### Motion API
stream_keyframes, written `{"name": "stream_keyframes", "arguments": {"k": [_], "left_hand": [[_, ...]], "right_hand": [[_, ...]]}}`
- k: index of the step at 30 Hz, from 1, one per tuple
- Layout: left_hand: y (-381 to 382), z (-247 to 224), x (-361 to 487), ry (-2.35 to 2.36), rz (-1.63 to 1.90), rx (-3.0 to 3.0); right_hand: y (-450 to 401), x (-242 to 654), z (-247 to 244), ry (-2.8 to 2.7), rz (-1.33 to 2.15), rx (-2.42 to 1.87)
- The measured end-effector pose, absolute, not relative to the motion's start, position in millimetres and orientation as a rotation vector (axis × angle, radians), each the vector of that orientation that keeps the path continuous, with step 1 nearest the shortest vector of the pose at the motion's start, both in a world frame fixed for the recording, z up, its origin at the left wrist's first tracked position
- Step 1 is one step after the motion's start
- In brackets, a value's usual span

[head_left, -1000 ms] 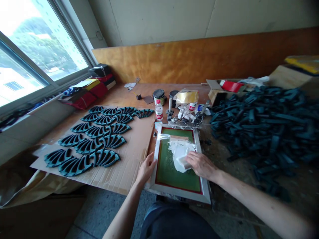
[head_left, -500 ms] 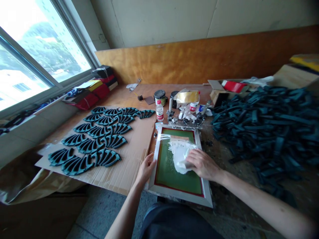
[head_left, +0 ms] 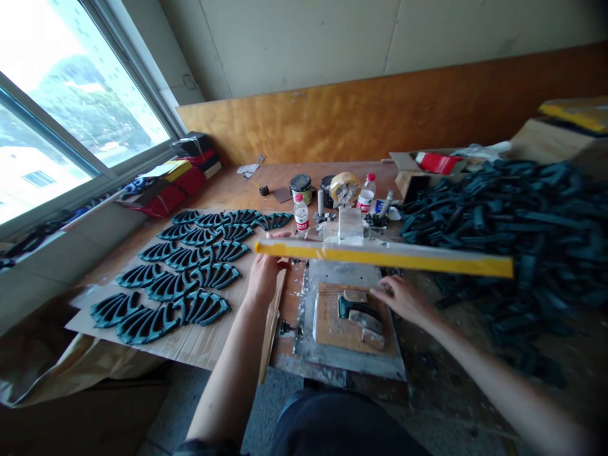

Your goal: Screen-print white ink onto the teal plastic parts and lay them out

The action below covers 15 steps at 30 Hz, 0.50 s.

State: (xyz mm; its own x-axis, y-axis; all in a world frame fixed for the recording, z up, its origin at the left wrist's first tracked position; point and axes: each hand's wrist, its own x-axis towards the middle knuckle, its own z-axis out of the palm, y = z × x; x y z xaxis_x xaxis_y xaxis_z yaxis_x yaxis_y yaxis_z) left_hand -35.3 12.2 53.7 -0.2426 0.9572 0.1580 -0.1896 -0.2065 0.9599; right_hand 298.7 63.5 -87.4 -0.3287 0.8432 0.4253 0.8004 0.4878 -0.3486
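Observation:
The screen frame point(head_left: 380, 254) is tilted up on its hinge, seen edge-on with yellow tape along its near edge. My left hand point(head_left: 268, 266) grips its left end. Below it, my right hand point(head_left: 392, 292), fingers apart and holding nothing, hovers beside a wooden board point(head_left: 330, 326) on a grey base plate point(head_left: 351, 364). A dark green curved part point(head_left: 363, 310) rests in a holder on that board. To the left, several rows of similar dark green parts point(head_left: 173, 316) lie on a cardboard sheet point(head_left: 259, 304).
A large heap of dark green parts point(head_left: 498, 221) covers the right side. Two red-capped bottles, one nearer point(head_left: 301, 215), stand behind the frame with a dark tin point(head_left: 301, 187) and a tape roll point(head_left: 344, 188). Boxes point(head_left: 164, 190) line the window side.
The frame has swung up from flat, uncovering the board and the green part. My left hand has risen with it. My right hand has left the white patch on the screen and opened.

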Motion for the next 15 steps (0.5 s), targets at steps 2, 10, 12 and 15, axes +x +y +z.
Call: {"name": "stream_keyframes", "arguments": {"k": [2,10,12,15], "left_hand": [[25,68,-29,1.083,1.628,1.067],[-46,-41,44,1.154,0.938,0.656],[-65,-77,58,1.135,0.906,0.525],[-61,-102,39,1.363,0.973,0.605]], "right_hand": [[48,282,-115,-2.298,0.093,-1.375],[-16,207,-112,-2.064,0.240,-1.497],[-26,198,-103,-2.179,0.259,-1.233],[-8,238,-102,-2.314,0.267,-1.074]]}}
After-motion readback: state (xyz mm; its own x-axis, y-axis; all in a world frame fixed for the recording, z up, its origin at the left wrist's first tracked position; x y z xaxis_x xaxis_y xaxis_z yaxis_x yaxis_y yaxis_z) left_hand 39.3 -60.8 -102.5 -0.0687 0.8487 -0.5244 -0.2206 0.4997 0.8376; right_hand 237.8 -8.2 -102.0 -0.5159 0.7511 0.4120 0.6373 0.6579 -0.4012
